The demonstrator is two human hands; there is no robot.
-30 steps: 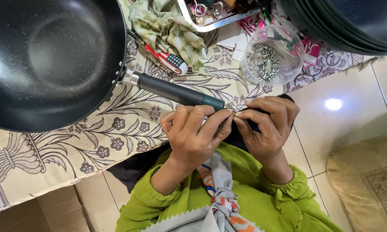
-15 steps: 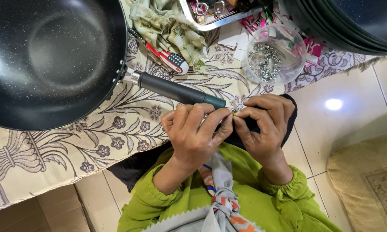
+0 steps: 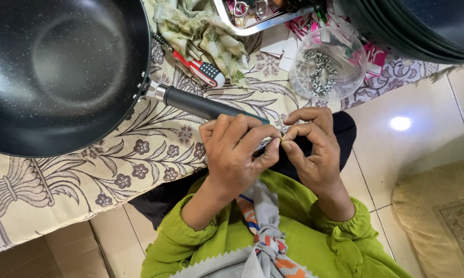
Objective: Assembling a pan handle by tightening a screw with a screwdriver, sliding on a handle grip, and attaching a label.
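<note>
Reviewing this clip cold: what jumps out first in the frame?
A big black speckled pan fills the upper left, resting on a floral cloth, its dark handle running to the centre. There the left hand grips the handle's end while the right hand pinches something tiny against it. A clear bowl of small metal screws sits at upper right, beside a red-and-white screwdriver.

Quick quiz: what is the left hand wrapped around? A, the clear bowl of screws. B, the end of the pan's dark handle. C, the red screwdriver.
B: the left hand closes over the end of the pan handle, while the right hand pinches something tiny at its tip.
</note>
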